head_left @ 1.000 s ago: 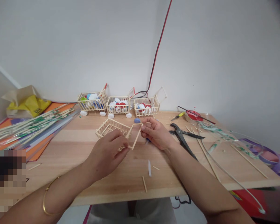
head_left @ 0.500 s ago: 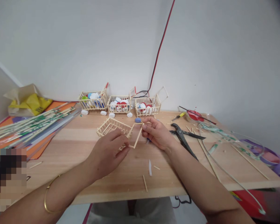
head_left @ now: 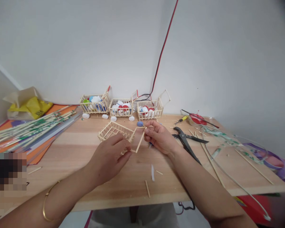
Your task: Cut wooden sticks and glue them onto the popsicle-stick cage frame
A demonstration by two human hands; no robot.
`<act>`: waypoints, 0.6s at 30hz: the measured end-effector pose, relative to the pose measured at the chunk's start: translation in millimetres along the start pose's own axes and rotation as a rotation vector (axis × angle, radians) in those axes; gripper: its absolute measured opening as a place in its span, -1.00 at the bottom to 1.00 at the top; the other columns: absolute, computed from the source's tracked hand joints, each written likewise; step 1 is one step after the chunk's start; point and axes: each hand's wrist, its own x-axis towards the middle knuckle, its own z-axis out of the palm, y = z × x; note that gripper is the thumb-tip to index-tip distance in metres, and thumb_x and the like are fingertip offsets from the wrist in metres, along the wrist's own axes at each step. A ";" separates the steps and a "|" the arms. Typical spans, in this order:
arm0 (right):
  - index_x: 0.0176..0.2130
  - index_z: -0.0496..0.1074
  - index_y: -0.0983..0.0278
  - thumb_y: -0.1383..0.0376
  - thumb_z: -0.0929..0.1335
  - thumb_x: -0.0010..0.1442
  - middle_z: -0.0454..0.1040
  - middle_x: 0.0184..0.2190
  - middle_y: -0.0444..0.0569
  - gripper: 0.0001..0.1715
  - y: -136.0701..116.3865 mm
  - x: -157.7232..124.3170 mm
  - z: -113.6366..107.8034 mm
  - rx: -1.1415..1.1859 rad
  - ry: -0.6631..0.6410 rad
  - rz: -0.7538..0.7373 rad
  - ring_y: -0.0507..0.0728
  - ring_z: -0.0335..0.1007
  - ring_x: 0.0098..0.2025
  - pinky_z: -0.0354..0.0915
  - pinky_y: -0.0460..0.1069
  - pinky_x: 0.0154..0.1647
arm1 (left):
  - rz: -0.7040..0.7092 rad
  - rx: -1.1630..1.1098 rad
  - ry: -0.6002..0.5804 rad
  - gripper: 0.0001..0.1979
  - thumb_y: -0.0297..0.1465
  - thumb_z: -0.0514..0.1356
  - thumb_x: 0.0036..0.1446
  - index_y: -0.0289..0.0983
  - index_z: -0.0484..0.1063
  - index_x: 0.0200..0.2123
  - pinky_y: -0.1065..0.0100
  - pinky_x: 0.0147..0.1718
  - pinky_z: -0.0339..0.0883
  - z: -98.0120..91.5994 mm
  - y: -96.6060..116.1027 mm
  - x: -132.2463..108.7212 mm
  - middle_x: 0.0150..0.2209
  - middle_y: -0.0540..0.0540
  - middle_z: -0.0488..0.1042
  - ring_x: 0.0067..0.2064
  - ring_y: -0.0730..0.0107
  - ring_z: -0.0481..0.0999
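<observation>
A small cart made of thin wooden sticks [head_left: 117,128] rests on the table, its slatted basket partly behind my left hand. A stick handle frame [head_left: 140,141] juts from its right side. My left hand [head_left: 111,155] is closed, thumb and fingers pinching the near side of the cart by the handle's lower end. With thumb and index finger my right hand [head_left: 159,136] pinches the handle's upper far corner. A blue bottle cap [head_left: 140,123] lies just beyond that corner. Another blue item is mostly hidden behind my right hand.
Three stick carts stand by the wall, including a left cart [head_left: 95,104], each filled with bottle caps. Pliers [head_left: 186,142], a yellow-handled cutter [head_left: 184,118] and a red round container [head_left: 197,119] lie right. Bundled sticks [head_left: 38,126] lie left; a clear glue strip [head_left: 152,172] lies in front.
Both hands keep their pinch on the cart and its handle. The whole view has shifted very slightly; nothing on the table has visibly moved.
</observation>
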 end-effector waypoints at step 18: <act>-0.45 0.38 0.25 0.25 0.41 0.05 0.41 -0.53 -0.13 -0.85 -4.5 -12.2 -16.4 -1.185 -0.057 -0.100 0.02 0.27 -0.49 0.12 -0.08 -0.48 | 0.006 0.037 0.010 -0.90 -0.53 0.09 0.16 -0.28 0.36 -0.38 0.35 -0.35 0.23 -0.9 0.8 0.6 -0.37 -0.07 0.38 -0.31 0.36 0.36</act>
